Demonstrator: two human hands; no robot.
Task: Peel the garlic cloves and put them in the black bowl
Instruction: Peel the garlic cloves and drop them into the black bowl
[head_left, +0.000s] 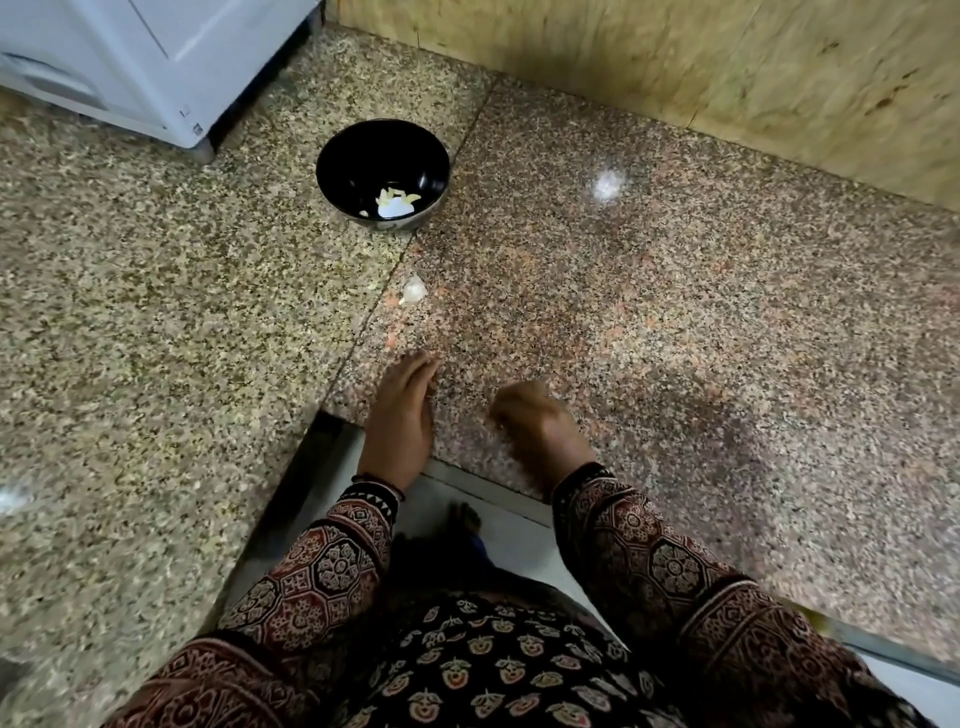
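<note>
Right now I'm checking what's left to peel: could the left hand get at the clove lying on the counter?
Probably yes. The garlic clove lies on bare counter just ahead of the left hand, whose straight fingers point toward it. Nothing stands between them; the black bowl sits beyond.

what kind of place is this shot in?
Probably a home kitchen: speckled granite counter, white appliance at the back corner, black bowl with garlic pieces in it.
</note>
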